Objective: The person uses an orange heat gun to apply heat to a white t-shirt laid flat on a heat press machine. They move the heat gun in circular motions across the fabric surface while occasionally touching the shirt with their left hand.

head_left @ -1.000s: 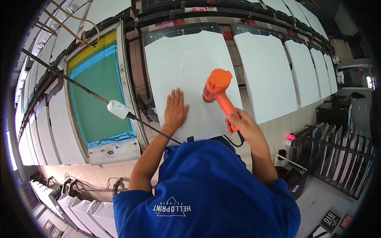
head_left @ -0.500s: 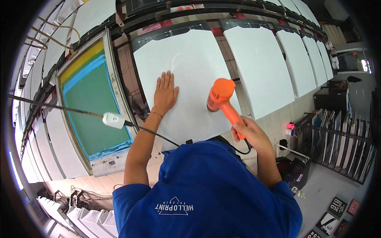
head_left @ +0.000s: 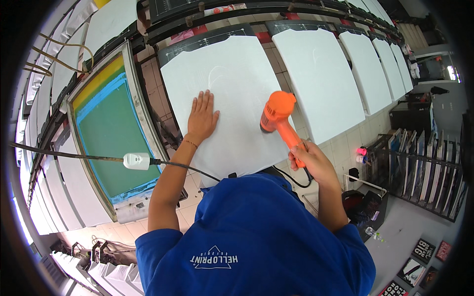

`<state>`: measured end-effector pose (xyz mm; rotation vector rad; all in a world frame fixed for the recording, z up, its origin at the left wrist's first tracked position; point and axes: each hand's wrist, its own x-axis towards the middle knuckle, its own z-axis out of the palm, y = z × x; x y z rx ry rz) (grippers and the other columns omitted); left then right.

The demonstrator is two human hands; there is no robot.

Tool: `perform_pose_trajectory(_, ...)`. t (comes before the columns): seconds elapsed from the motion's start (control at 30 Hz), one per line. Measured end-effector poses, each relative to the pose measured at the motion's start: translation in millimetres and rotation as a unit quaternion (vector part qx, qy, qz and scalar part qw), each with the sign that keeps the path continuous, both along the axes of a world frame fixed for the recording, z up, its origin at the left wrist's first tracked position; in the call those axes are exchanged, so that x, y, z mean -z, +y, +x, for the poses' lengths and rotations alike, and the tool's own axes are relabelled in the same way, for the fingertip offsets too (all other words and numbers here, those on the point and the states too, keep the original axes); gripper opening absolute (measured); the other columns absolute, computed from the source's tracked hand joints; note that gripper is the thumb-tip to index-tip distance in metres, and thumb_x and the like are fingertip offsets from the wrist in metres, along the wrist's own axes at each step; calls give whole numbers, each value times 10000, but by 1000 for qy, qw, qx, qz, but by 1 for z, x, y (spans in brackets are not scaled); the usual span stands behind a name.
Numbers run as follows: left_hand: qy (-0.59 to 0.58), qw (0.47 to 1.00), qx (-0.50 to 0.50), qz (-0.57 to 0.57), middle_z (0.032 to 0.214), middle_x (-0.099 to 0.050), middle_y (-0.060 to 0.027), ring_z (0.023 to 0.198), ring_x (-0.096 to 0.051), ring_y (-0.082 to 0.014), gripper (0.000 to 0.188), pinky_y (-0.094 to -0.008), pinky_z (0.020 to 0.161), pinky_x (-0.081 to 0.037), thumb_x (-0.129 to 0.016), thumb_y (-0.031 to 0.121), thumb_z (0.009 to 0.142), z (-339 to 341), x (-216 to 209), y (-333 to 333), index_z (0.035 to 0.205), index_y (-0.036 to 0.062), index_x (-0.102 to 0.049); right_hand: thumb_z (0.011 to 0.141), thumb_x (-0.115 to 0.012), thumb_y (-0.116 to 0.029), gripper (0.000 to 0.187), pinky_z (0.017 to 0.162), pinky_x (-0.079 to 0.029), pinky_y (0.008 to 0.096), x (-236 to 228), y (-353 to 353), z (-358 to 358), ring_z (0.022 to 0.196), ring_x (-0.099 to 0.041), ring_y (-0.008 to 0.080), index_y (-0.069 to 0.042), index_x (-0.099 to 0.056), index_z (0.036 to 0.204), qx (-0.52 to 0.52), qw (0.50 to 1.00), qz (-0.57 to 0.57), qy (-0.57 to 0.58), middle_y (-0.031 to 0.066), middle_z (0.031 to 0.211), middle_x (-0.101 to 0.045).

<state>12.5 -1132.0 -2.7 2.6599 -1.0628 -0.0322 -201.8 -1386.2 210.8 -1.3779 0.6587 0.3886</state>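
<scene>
Our right hand [head_left: 313, 162] is gripping an orange heat gun [head_left: 280, 111], which we're seeing between 1 and 2 o'clock from view centre; our left hand [head_left: 202, 121] is lying spread flat on white fabric [head_left: 234, 143] at the gun's 9 o'clock.

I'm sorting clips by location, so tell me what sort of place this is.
Probably a screen-printing workshop: a framed green screen, white cloths laid over boards in rows, and a blower in the right hand.
</scene>
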Motion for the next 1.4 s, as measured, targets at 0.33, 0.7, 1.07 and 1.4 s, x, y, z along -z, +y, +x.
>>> perform_pose_trajectory(0.33, 10, 1000, -19, -7, 1557, -292, -234, 1470, -221, -381, 622, -496, 1201, -170, -470, 288, 977, -67, -1, 5, 1473, -58, -325, 973, -573, -274, 288, 617, -464, 285, -5, -14, -23, 665, -566, 123, 2, -550, 1051, -33, 999, 17, 2, 44, 823, -589)
perform_pose_trajectory(0.7, 60, 994, -95, -8, 1553, -279, -261, 1466, -220, -400, 637, -501, 1204, -156, -498, 264, 964, -169, -10, 9, 1460, -92, -318, 980, -562, -283, 309, 619, -476, 292, 1, -31, -46, 670, -576, 131, 17, -550, 1053, -18, 999, 15, -24, 48, 841, -584)
perform_pose_trajectory(1.07, 50, 989, -136, 9, 1560, -271, -254, 1472, -210, -396, 654, -504, 1205, -144, -479, 308, 968, -213, 1, -22, 1466, -83, -316, 951, -610, -310, 355, 589, -483, 276, 26, -61, -43, 652, -593, 130, 29, -544, 1036, -55, 996, 52, -54, 54, 821, -577)
perform_pose_trajectory(1.4, 48, 990, -131, 17, 1565, -270, -242, 1473, -213, -385, 654, -501, 1205, -144, -488, 312, 967, -205, -4, -29, 1468, -75, -320, 968, -590, -294, 312, 606, -483, 281, 13, -68, -57, 654, -579, 125, 11, -549, 1017, -29, 998, 44, -45, 45, 801, -575)
